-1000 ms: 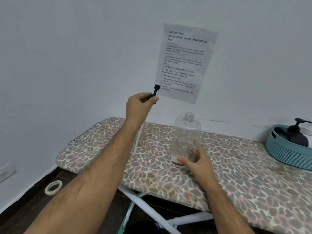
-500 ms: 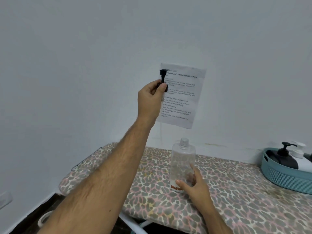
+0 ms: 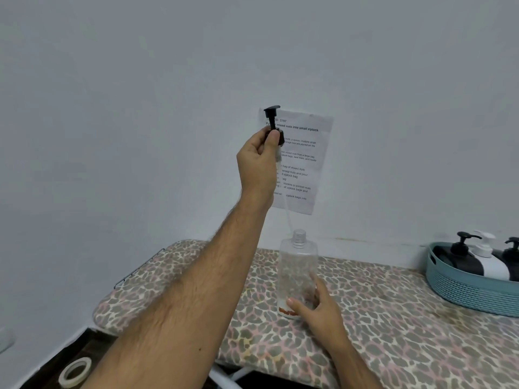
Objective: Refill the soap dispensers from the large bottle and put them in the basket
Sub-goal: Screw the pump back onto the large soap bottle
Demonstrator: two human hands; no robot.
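The right hand (image 3: 314, 310) is nearest, low over the leopard-print ironing board (image 3: 393, 327). Its fingers and thumb curl loosely round the base of a clear plastic bottle (image 3: 297, 270), which stands upright on the board with its threaded neck uncapped. The bottle is almost empty; only a thin orange-red layer shows at the very bottom, beside the thumb.

The left hand (image 3: 259, 161) is raised well above the bottle, arm stretched up and forward. Its thumb and fingers pinch the collar of a black pump head (image 3: 272, 119), with the nozzle sticking up above the knuckles. A pale dip tube (image 3: 286, 211) hangs from the pump, running down behind the hand toward the bottle's mouth; whether its lower tip is inside the neck or just above it cannot be told.

Farther right on the board sits a teal basket (image 3: 471, 290). In it lie three pump dispensers leaning back: a black dispenser (image 3: 460, 259), a white dispenser (image 3: 491, 265) just beside it, and another black one cut off by the picture's edge.

On the floor at lower left lies a roll of tape (image 3: 74, 372). On the wall behind the raised hand hangs a printed sheet of paper (image 3: 303, 164).
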